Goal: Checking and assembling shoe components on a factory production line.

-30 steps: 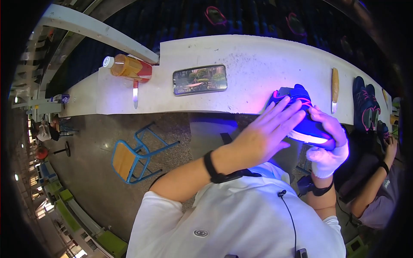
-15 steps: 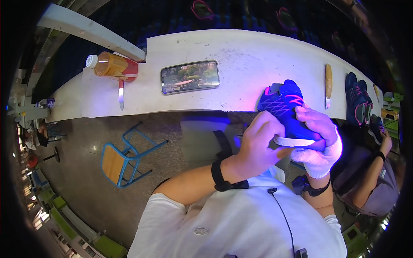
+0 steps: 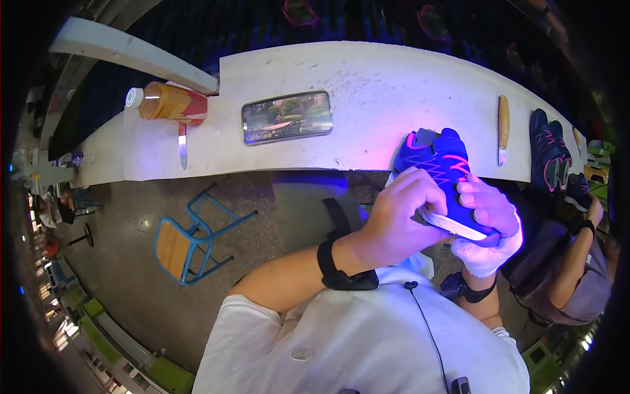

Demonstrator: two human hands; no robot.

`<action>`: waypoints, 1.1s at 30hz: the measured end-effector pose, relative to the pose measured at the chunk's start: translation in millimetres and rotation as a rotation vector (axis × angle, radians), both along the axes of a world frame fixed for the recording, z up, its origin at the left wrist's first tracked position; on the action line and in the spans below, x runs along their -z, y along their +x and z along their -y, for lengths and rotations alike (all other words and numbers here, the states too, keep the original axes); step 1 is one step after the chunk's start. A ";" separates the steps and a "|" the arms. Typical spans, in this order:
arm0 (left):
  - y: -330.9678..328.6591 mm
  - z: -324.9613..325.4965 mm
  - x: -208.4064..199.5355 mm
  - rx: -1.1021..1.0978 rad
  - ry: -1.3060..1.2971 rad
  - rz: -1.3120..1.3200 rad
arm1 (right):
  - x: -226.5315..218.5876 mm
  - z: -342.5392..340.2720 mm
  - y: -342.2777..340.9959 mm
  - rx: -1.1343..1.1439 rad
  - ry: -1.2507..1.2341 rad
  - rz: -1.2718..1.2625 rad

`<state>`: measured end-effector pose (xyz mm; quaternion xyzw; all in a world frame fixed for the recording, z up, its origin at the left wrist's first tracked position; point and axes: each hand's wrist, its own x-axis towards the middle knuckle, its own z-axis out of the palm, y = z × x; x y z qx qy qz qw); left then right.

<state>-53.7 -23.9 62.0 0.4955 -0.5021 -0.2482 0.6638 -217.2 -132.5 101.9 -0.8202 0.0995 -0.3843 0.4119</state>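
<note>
A dark blue sneaker (image 3: 441, 164) with pink laces and a white sole is held over the table's near edge, its heel away from me and its toe toward me. Bare fingers of my left hand (image 3: 405, 213) are curled closed at the side of the sole, with the fingertips partly hidden. My right hand (image 3: 491, 220), in a white glove that leaves the fingers bare, is wrapped around the toe from the right. Purple light falls on the shoe and the right hand.
On the white table (image 3: 367, 79) lie a phone (image 3: 287, 117), a bottle (image 3: 174, 104) on its side, a knife (image 3: 183, 144) and a wooden-handled knife (image 3: 503, 128). More sneakers (image 3: 546, 150) stand at the right, near a co-worker's arm (image 3: 577, 256). A blue-framed stool (image 3: 190, 246) is at left.
The sneaker has tilted and come slightly down, with more of the white sole's edge showing near the toe. Both hands keep their grip and have shifted with it.
</note>
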 end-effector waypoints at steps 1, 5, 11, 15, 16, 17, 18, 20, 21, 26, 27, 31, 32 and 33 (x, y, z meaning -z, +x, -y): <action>-6.0 2.4 0.4 -0.008 0.080 -0.049 | 1.3 -0.1 -3.6 0.014 0.000 -0.004; -16.1 21.8 11.5 -0.123 -0.011 0.267 | 17.8 9.8 -23.8 0.136 0.121 0.200; -5.1 48.5 -5.8 -0.033 0.239 0.826 | 83.0 30.8 -54.5 0.162 0.988 0.465; -4.8 75.6 -19.2 0.160 0.177 0.948 | 62.4 53.2 -82.1 0.257 0.667 -0.006; -6.5 77.8 -21.0 0.187 0.150 1.012 | 45.3 52.4 -83.0 0.347 0.294 -0.219; -5.4 79.1 -20.9 0.204 0.155 1.020 | 39.4 52.5 -81.9 0.419 -0.085 -0.428; -3.7 78.8 -20.6 0.210 0.173 1.019 | 44.5 51.9 -80.8 0.442 -0.091 -0.363; -0.5 81.9 -19.8 0.216 0.196 1.025 | 44.0 53.5 -75.7 0.447 -0.080 -0.357; 0.9 83.2 -19.3 0.204 0.205 1.018 | 42.9 53.1 -73.3 0.446 -0.080 -0.357; 1.0 82.9 -17.2 0.171 0.245 0.943 | 42.0 39.2 -62.8 0.541 0.134 -0.342; -0.1 82.8 -18.2 0.165 0.302 0.915 | 43.2 37.6 -61.2 0.567 0.214 -0.334; 18.1 73.3 -14.4 0.173 0.438 0.736 | 32.9 53.7 -63.7 0.472 0.003 -0.538; 33.4 70.7 -8.6 0.182 0.350 0.730 | 33.5 62.6 -65.7 0.439 -0.047 -0.588; 55.0 65.5 -3.0 0.190 0.264 0.726 | 41.8 71.3 -70.6 0.376 0.003 -0.512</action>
